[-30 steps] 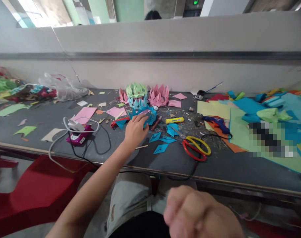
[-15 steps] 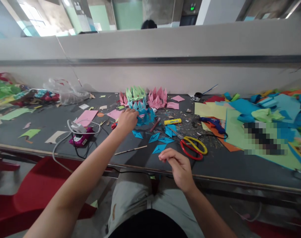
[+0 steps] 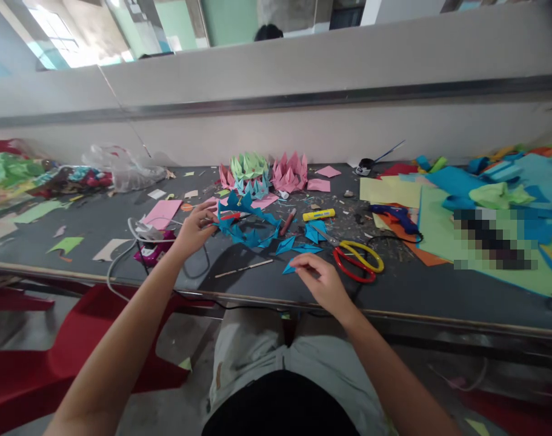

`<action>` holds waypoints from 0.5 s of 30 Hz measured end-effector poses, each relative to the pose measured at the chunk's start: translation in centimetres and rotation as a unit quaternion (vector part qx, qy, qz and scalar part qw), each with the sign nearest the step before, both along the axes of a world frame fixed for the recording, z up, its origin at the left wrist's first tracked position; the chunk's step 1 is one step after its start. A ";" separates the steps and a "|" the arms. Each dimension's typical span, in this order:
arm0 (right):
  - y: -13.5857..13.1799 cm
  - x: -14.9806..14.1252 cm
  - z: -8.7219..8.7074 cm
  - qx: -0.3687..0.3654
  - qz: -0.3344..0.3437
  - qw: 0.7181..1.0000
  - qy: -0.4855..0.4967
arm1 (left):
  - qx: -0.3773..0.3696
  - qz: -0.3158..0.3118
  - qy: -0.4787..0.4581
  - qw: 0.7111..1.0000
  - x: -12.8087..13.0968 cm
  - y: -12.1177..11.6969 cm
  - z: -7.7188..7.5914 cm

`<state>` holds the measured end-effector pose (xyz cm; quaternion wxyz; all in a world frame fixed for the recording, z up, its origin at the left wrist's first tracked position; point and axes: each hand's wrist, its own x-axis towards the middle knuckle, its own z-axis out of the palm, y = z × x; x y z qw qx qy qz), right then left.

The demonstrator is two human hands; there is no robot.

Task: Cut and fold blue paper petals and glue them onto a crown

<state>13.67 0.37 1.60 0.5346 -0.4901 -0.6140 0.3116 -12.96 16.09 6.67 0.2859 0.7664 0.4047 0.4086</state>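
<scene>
My left hand [image 3: 194, 227] pinches one end of a blue chain of folded paper points [image 3: 243, 235]. The chain curves in a loose ring, lifted at the left. With its fingers closed, my right hand [image 3: 322, 280] grips a blue folded paper piece [image 3: 288, 267] low over the table's front part. Other blue folded pieces [image 3: 306, 248] lie just beyond it. Scissors [image 3: 360, 261] with red and yellow handles rest right of that hand. A yellow glue stick [image 3: 319, 215] and a brown stick-like piece [image 3: 287, 222] lie further back.
Behind stand green [image 3: 249, 168], pink [image 3: 290, 172] and light blue [image 3: 252, 188] paper flowers. A purple power strip [image 3: 155, 249] with cables sits at left. On the right are a blue glue gun [image 3: 396, 217] and paper sheets [image 3: 439, 233]. A thin stick [image 3: 243, 268] lies near the front edge.
My left hand has moved left and toward me, pulling the blue paper chain away from the flowers. My right hand has come down onto the blue folded piece and closed on it.
</scene>
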 end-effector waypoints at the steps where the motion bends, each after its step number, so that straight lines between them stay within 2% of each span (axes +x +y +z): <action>1: 0.6 0.0 0.1 0.006 0.005 0.999 -0.036 | -0.017 0.019 -0.024 0.999 -0.2 -0.1 -0.8; 4: 2.7 -0.3 0.7 0.014 0.010 0.990 -0.140 | -0.053 0.101 -0.117 0.987 0.0 -0.5 -2.5; 6: 4.2 -0.9 1.0 0.001 0.005 0.978 -0.207 | -0.105 0.166 -0.164 0.967 0.5 -0.7 -3.0; 8: 5.5 -1.7 1.3 -0.014 0.011 0.961 -0.276 | -0.164 0.206 -0.179 0.948 1.1 -0.8 -3.0; 12: 7.5 -3.4 1.1 -0.021 0.043 0.912 -0.408 | -0.211 0.213 -0.152 0.942 2.1 -0.2 -2.4; 15: 8.3 -4.2 0.6 -0.021 0.054 0.883 -0.465 | -0.235 0.213 -0.134 0.939 2.6 0.4 -1.9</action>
